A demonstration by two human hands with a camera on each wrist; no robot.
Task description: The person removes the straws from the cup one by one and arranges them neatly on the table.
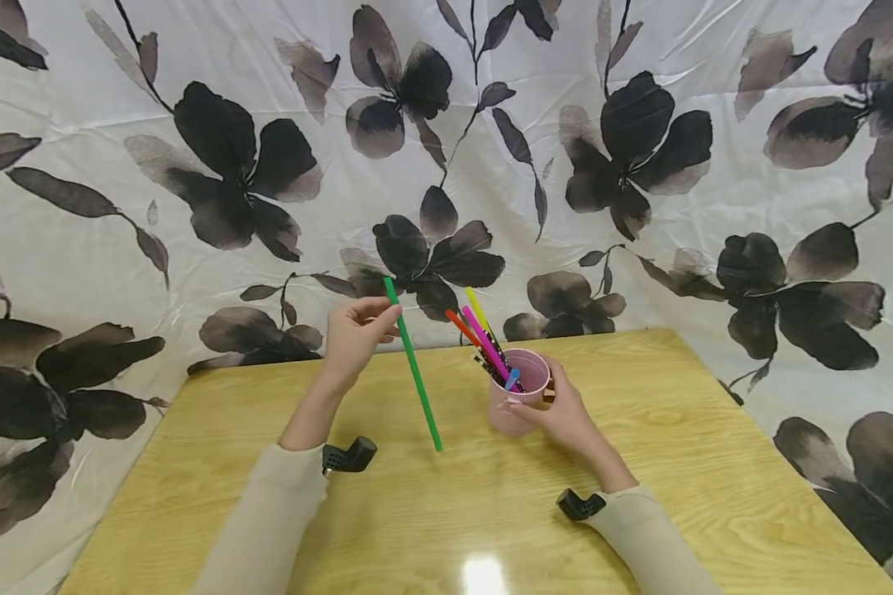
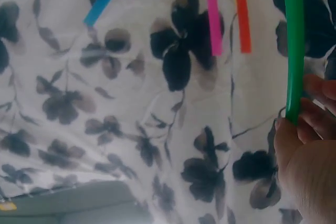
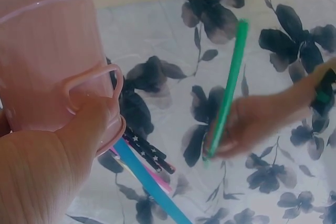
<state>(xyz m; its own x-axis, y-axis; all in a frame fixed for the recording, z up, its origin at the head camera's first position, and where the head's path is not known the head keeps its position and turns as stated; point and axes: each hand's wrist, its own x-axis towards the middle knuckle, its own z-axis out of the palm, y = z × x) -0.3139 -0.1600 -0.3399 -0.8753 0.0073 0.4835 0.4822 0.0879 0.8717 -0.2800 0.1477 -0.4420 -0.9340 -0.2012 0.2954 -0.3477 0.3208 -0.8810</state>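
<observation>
My left hand (image 1: 355,335) pinches a green drinking straw (image 1: 414,372) near its upper end. The straw slants down to the right, left of a pink cup (image 1: 508,413). With thumb and fingers round its rim and side, my right hand (image 1: 565,413) grips that cup. Inside it lean several straws: an orange straw (image 1: 463,327), a magenta straw (image 1: 484,337), a yellow straw (image 1: 478,307), a short-looking blue straw (image 1: 513,379) and black straws with white stars (image 3: 144,150). In the right wrist view the cup's small handle (image 3: 119,80) shows by my thumb.
A light wooden table (image 1: 387,529) lies under both hands. Behind it hangs a white cloth (image 1: 521,207) with dark flowers. Small black cameras are strapped at the left wrist (image 1: 350,454) and right wrist (image 1: 580,504).
</observation>
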